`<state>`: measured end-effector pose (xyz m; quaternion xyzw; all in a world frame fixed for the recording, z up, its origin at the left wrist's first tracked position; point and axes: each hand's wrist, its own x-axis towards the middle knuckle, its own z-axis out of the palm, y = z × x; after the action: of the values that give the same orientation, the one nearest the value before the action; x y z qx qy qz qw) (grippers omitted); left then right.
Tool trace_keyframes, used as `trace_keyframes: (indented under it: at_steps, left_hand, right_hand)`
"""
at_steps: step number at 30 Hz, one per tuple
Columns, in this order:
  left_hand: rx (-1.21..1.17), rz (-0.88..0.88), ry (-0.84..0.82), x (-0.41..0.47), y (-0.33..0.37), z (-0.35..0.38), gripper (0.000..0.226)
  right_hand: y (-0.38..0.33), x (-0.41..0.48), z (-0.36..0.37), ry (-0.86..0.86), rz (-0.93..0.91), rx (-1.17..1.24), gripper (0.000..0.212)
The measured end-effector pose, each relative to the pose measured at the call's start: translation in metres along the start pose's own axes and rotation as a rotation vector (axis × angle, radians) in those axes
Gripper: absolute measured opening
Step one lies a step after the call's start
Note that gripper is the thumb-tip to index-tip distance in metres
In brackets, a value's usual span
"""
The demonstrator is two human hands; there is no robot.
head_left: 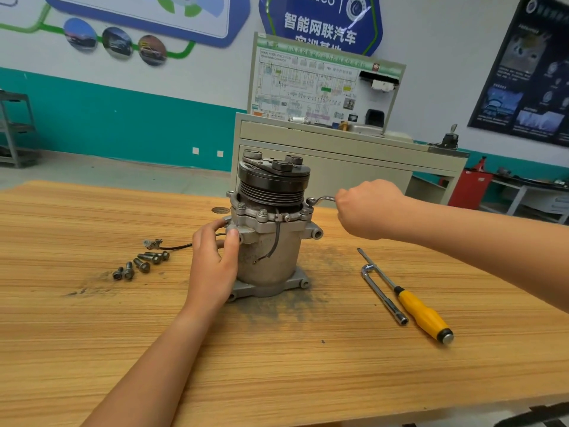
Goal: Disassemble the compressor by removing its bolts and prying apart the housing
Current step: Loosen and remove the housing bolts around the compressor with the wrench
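- The right hand [366, 208] is clenched round the handle of a slim wrench [321, 199], whose ring end sits on a bolt [309, 202] at the right edge of the upper flange.
- The left hand [212, 263] grasps the compressor [271, 241] at its left side, fingers curled behind a mounting ear and thumb pressed against the front.
- The compressor stands upright in the middle of the bench [277, 365], with its black pulley [274, 180] on top and its base in a patch of dark grime.
- Five loose bolts [141, 265] lie to its left, near a wired connector [153, 243].
- To its right lie an L-shaped socket wrench [383, 294] and a yellow-handled screwdriver [421, 312], side by side.
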<state>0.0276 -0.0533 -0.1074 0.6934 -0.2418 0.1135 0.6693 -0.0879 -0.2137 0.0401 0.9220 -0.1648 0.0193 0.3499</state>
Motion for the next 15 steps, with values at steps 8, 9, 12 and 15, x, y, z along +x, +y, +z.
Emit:
trace_keyframes:
  at_steps: [8,9,12,15]
  left_hand:
    - [-0.006,0.005,0.002,0.0,-0.003,0.002,0.037]
    - [-0.004,0.002,0.003,0.0,-0.003,0.003,0.037]
    - [0.006,0.001,0.006,0.0,-0.003,0.003,0.036]
    - [0.027,0.008,0.007,-0.001,-0.003,0.002,0.034]
  right_hand:
    - [0.008,0.035,0.017,0.056,0.03,-0.093,0.02]
    - [0.009,0.039,0.024,0.108,0.037,-0.053,0.02]
    - [0.009,0.054,0.048,0.277,0.019,0.052,0.025]
    - [0.005,0.069,0.058,0.38,0.021,0.175,0.028]
